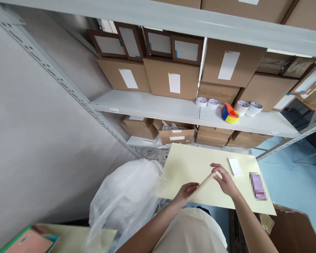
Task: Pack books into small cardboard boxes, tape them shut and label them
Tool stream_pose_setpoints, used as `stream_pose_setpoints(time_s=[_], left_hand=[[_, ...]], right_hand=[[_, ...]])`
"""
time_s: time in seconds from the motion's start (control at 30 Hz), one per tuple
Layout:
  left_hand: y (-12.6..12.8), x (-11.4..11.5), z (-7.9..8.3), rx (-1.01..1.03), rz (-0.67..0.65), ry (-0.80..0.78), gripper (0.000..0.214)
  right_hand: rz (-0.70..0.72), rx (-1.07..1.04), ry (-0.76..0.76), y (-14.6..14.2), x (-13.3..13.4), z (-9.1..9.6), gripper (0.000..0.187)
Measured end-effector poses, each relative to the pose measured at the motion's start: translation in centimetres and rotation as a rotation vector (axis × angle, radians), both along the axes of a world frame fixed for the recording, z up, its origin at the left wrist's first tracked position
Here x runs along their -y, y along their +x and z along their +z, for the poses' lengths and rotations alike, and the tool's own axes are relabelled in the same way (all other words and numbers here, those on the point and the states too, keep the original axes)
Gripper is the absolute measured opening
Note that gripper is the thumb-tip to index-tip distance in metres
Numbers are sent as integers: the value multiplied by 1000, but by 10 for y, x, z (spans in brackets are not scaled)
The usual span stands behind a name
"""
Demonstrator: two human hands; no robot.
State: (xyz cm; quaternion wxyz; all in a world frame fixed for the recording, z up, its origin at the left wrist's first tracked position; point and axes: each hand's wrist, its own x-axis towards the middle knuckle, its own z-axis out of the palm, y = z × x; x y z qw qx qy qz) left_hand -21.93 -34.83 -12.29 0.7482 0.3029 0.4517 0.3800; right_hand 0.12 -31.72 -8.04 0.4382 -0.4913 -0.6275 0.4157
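Both of my hands hold a thin, pale cream piece (205, 181), like a folded card or flat box, edge-on above a pale yellow table (189, 165). My left hand (186, 192) grips its lower end with fingers closed. My right hand (223, 179) pinches its upper end with curled fingers. A small white card (234, 166) lies on the table just beyond my right hand. A blurred purple object (257, 186) lies to its right.
A large clear plastic bag (126, 200) bulges at the table's left. Grey shelving (174, 109) behind holds labelled cardboard boxes (171, 77), white tape rolls (208, 102) and an orange-blue-yellow tape dispenser (229, 114). An open brown box (295, 228) stands at lower right.
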Motion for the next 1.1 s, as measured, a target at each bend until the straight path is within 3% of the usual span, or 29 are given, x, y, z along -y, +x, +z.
stream_pose_setpoints(time_s=[0.2, 0.33, 0.43, 0.6, 0.7, 0.97, 1.1], left_hand=[[-22, -2, 6, -33, -1, 136, 67], [-33, 2, 11, -266, 28, 344, 49], [-33, 2, 10, -274, 67, 356, 43], [-34, 2, 11, -224, 105, 252, 49], [-39, 6, 11, -218, 65, 206, 53], [-44, 9, 5, -255, -1, 190, 49], [-47, 8, 5, -201, -27, 232, 47]], right_hand=[[-244, -116, -165, -24, -2, -2, 40], [-325, -205, -253, -38, -1, -1, 41], [-387, -350, -275, -45, 2, 0, 48], [-279, -519, -393, -50, 6, -3, 49], [-308, -510, -427, -52, 2, -5, 52], [-337, -428, -381, -56, -2, -8, 60], [-276, -434, -329, -46, 6, -8, 56]])
